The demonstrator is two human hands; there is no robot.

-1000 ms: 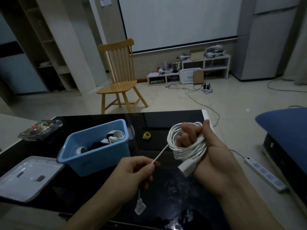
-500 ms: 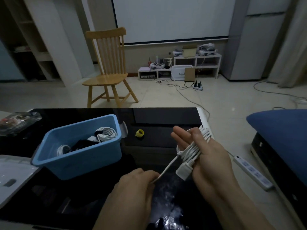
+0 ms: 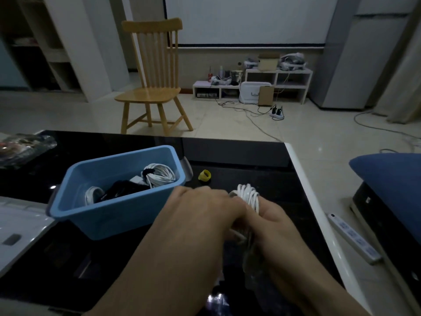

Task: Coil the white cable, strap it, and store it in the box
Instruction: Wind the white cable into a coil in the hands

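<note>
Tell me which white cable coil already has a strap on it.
The coil at the far right of the blue box, white cable bundle: a black strap wraps it. The coil in the hands shows none.

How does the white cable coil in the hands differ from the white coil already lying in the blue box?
The held coil is above the black table, gripped by the right hand with the left hand against it; the boxed coil rests inside the blue box, untouched. The boxed coil carries a dark strap; no strap shows on the held coil. Both are white multi-loop bundles.
</note>
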